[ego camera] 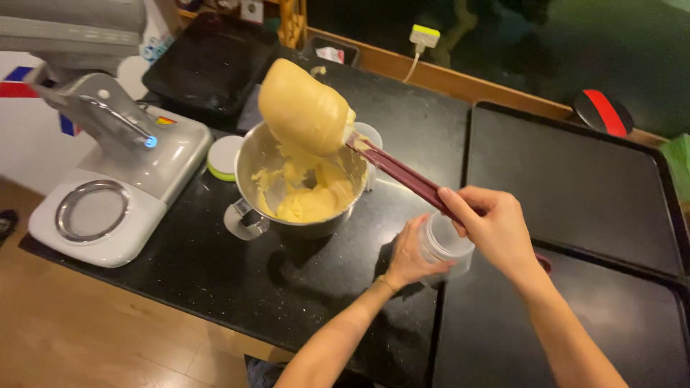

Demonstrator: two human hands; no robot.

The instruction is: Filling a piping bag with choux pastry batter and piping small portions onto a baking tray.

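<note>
Above the bowl (302, 179), right hand (496, 230) fingers wrapped on spatula (402, 176); long axis runs up-left, dough (302, 108) lump on blade, handle end hidden. Left hand (406, 259) fingers curled around clear cup (444, 244) on counter (215, 280), partly hidden.

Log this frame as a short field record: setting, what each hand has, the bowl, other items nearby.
setting: black countertop seen from above
right hand: grips the dark red spatula, raised with a big lump of pale yellow dough on it
left hand: holds a clear plastic container
metal mixing bowl: more dough inside, beneath the lump
nearby: white stand mixer at left; black baking trays at right
</note>
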